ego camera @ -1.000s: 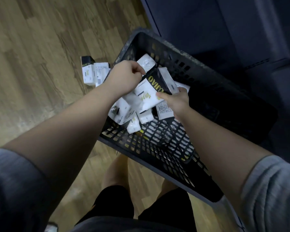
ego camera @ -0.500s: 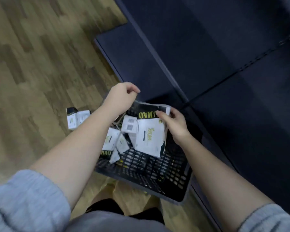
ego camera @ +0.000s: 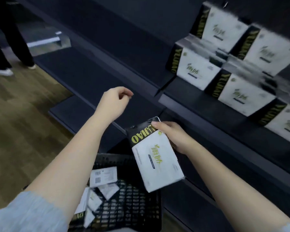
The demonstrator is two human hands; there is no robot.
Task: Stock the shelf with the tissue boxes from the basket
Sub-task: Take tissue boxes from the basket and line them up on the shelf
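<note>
The right hand [ego camera: 172, 136] gripped a tissue box [ego camera: 155, 154] by its dark end, above the basket [ego camera: 129, 203] and below the shelf [ego camera: 199, 104]. The left hand [ego camera: 115, 102] hung loosely curled, holding nothing. Stocked boxes [ego camera: 197, 71] were blurred; the basket was partly hidden by the left arm.

— Where does the held white-and-black tissue box [ego camera: 156, 158] sit?
— In the right hand [ego camera: 172, 137], above the far right corner of the black perforated plastic basket [ego camera: 134, 205], in front of the dark metal shelf [ego camera: 208, 118].
— And the left hand [ego camera: 115, 104]?
— Raised to the left of that box, apart from it, over the shelf's lower ledge.
— What is in the basket?
— Loose tissue packs [ego camera: 104, 179] along its left side.
— On the shelf?
— Stocked tissue boxes [ego camera: 197, 72] in stacked rows at upper right. Another person's legs [ego camera: 8, 39] stand on the wooden floor [ego camera: 23, 131], far left.
</note>
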